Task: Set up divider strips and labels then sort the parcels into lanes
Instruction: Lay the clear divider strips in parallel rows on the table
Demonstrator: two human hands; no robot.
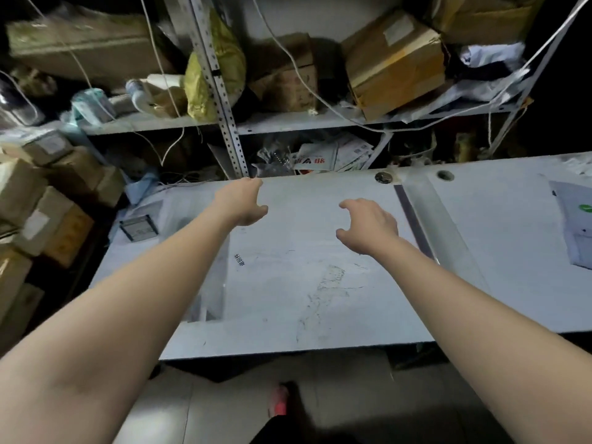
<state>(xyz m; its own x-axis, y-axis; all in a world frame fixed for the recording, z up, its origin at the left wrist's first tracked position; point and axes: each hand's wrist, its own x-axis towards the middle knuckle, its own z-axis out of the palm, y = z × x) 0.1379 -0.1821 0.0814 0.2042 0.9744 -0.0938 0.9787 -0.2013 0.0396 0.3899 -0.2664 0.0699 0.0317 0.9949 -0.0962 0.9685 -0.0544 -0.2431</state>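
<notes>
Both bare arms reach forward over a pale grey rectangular table (304,299). The left hand (242,201) is at the table's far edge, its fingers loosely curled and thumb spread apart, with nothing held; whether the fingertips touch the edge cannot be told. The right hand (371,227) hovers over the middle of the table, palm down, its fingers bent and spread like a claw, also holding nothing. 2 divider strips lie on the tabletop. A long clear plastic strip (429,213) runs front to back just right of the right hand, with a narrow dark strip (413,219) along its left side. A second translucent strip (213,283) lies partly under the left forearm. A white plastic mailer parcel (576,232) sits flat at the table's right end, well apart from both hands. A small flat parcel with a grey label (140,225) lies at the left end. Behind the table a grey metal shelf rack (224,100) carries a brown cardboard box (394,62) and a yellow bag (221,65). A stack of taped cardboard boxes (41,213) stands to the left.
</notes>
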